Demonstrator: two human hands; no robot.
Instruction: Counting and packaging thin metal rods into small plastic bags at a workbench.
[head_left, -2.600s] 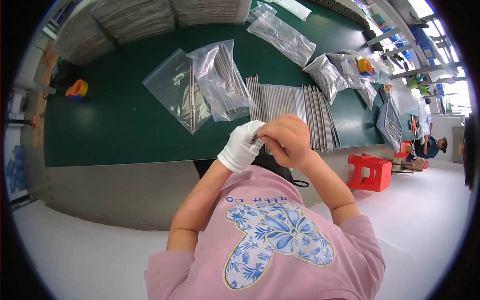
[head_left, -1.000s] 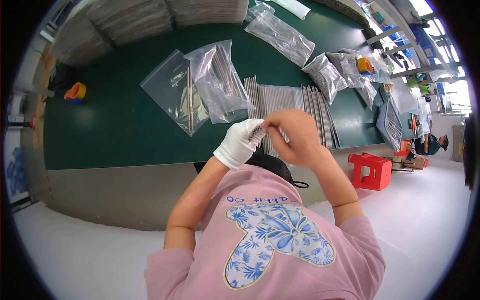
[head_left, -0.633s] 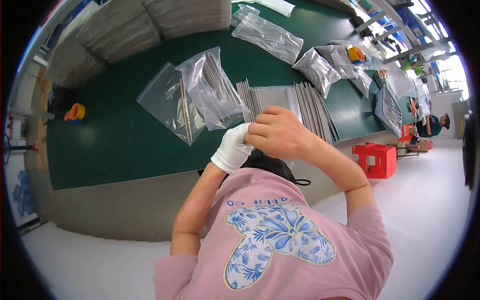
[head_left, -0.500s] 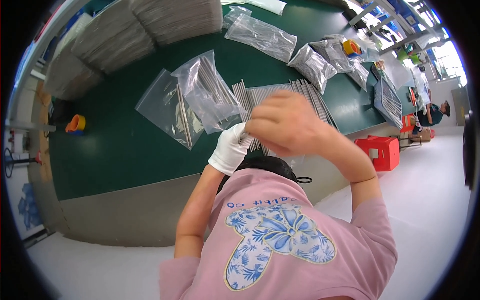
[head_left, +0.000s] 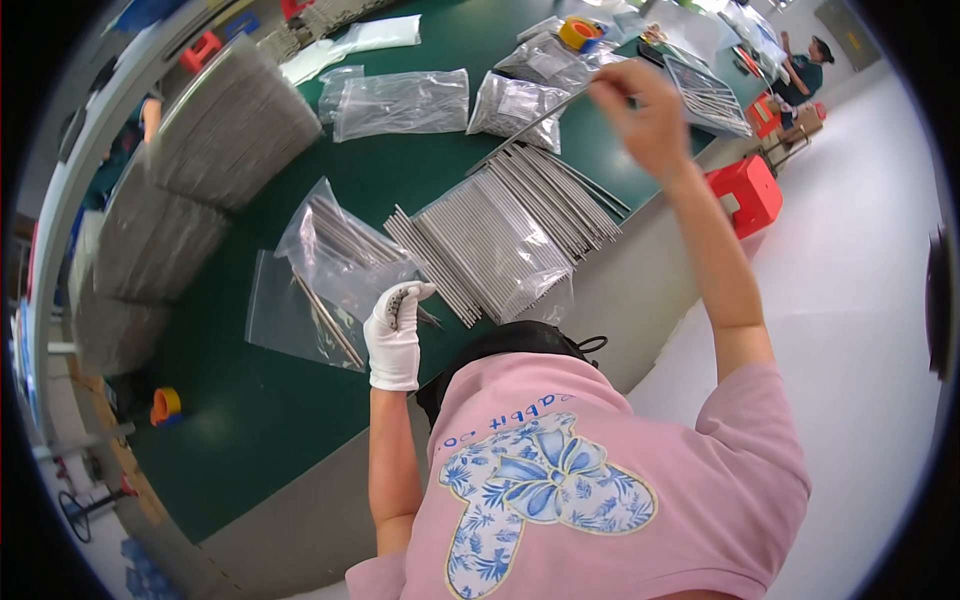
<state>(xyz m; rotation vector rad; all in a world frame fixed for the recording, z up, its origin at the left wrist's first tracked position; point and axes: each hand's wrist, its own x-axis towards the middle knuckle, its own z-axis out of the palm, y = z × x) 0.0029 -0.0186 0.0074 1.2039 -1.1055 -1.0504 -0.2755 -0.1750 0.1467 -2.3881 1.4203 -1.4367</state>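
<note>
right hand [head_left: 650, 115] raised far right, fingers pinched on thin metal rod [head_left: 530, 125], rod slanting down-left toward fanned row of rods [head_left: 510, 235] on green table [head_left: 200, 440]. left hand [head_left: 395, 335], white glove, fingers curled, hovered at mouth of clear bag [head_left: 340, 255] holding more rods; whether it gripped anything could not be told. judged best: keep rod level, guide tip into bag mouth, glove steadying film. rod's held end hidden by fingers; far bench clutter blurred.

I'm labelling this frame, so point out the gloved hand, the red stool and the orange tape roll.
left hand [head_left: 393, 335], head view, back of the white glove.
red stool [head_left: 750, 195], head view, its side.
orange tape roll [head_left: 165, 405], head view, outer ring.
</note>
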